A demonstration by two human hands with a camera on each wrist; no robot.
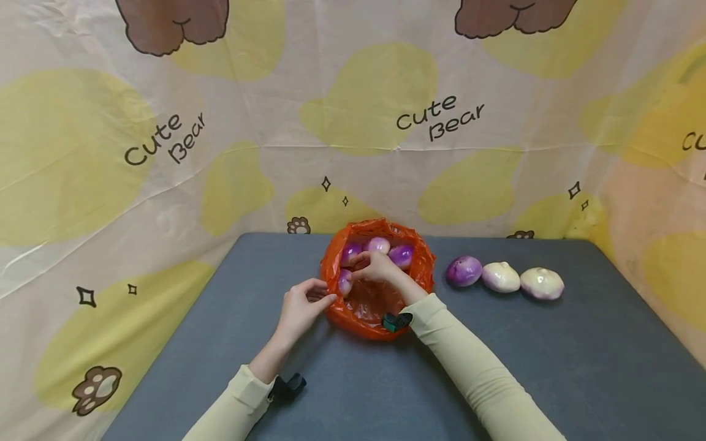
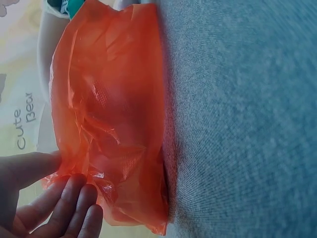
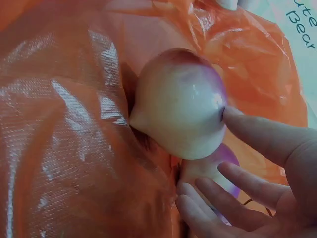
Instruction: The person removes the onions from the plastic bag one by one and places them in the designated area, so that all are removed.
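Grey cloth-like table (image 1: pixel 353 398) fills the lower part of the scene. Nearest are two pale sleeves (image 1: pixel 485 380), each with a small dark device (image 1: pixel 287 388) at the cuff. Farther in, the left hand (image 1: pixel 300 303) pinches the left edge of an orange plastic bag (image 1: pixel 353 321), thumb and fingers close together on the plastic. With its mouth wide, the bag stands on the middle of the table toward the far edge. The right hand (image 1: pixel 380 267) reaches inside, fingers apart and loosely bent; its thumb touches the near-left onion (image 1: pixel 344 283), purple and white. Three more onions (image 1: pixel 378 245) sit at the far side of the bag. Right of the bag, a row of three onions (image 1: pixel 501 277) lies close together. Behind the far edge hangs a sheet (image 1: pixel 364 104) with yellow patches and "Cute Bear" lettering.
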